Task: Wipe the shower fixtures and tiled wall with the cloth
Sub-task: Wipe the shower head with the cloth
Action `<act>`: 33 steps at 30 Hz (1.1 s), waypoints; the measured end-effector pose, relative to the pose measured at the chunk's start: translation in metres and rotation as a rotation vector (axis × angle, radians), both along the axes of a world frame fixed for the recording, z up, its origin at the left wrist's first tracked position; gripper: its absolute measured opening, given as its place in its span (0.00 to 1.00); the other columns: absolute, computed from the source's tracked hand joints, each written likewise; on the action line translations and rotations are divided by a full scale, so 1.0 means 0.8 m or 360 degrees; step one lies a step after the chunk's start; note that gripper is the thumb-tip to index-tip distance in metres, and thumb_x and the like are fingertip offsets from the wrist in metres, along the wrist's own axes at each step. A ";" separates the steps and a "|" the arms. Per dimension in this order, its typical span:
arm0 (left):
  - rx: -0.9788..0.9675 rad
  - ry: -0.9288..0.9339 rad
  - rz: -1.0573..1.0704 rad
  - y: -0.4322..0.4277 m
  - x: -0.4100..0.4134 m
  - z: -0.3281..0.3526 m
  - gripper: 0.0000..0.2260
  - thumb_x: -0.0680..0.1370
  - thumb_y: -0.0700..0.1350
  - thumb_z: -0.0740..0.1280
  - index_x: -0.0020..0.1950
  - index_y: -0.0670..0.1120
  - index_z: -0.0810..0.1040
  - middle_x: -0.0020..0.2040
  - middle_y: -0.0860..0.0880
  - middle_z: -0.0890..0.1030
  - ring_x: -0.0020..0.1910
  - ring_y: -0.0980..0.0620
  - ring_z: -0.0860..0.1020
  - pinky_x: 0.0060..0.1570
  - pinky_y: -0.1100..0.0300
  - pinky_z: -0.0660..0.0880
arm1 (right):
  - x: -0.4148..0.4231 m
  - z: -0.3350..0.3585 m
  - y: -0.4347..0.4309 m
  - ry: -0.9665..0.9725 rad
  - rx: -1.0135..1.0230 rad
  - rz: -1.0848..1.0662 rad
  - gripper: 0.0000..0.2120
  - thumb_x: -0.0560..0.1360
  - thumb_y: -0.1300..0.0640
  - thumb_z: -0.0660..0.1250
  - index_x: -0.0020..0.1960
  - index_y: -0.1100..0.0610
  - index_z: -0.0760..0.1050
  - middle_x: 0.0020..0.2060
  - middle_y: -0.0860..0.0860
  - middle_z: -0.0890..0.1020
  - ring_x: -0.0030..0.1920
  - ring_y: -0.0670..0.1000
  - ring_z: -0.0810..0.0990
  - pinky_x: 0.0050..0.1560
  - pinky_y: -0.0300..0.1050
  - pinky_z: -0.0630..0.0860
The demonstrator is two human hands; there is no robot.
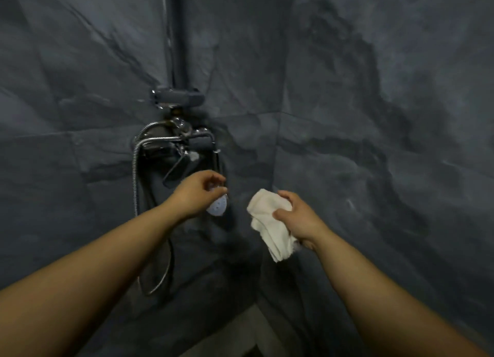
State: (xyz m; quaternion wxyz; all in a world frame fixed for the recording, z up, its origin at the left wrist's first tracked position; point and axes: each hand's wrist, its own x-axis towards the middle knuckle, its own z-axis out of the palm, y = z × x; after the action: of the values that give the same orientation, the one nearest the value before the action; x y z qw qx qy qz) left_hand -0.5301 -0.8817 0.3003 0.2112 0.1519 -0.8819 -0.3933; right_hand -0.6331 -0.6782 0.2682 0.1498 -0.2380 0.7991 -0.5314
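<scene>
My left hand grips the hand shower head, whose pale round spray face points toward me, just below the mixer. My right hand holds a crumpled white cloth a short way to the right of the shower head, apart from it. The chrome mixer tap with its lever sits on the dark tiled wall above my left hand. A chrome hose loops down from the mixer on the left.
A dark vertical riser pipe runs up from a bracket above the mixer. Two dark marbled walls meet in a corner behind the fixtures. A strip of lighter floor shows at the bottom.
</scene>
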 end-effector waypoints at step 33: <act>-0.1041 0.0061 0.1112 -0.170 -0.031 0.038 0.11 0.74 0.42 0.70 0.56 0.45 0.81 0.59 0.43 0.71 0.58 0.42 0.69 0.55 0.51 0.71 | -0.167 0.096 -0.292 0.1227 0.0512 0.0463 0.18 0.73 0.47 0.67 0.62 0.47 0.74 0.58 0.51 0.79 0.57 0.53 0.76 0.54 0.46 0.74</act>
State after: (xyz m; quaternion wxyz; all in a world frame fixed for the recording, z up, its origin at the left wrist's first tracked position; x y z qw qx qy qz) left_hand -0.5547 -1.0178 0.3305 0.3838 0.3576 -0.8514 -0.0033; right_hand -0.7664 -0.9114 0.3446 -0.0510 -0.5026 0.8272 -0.2461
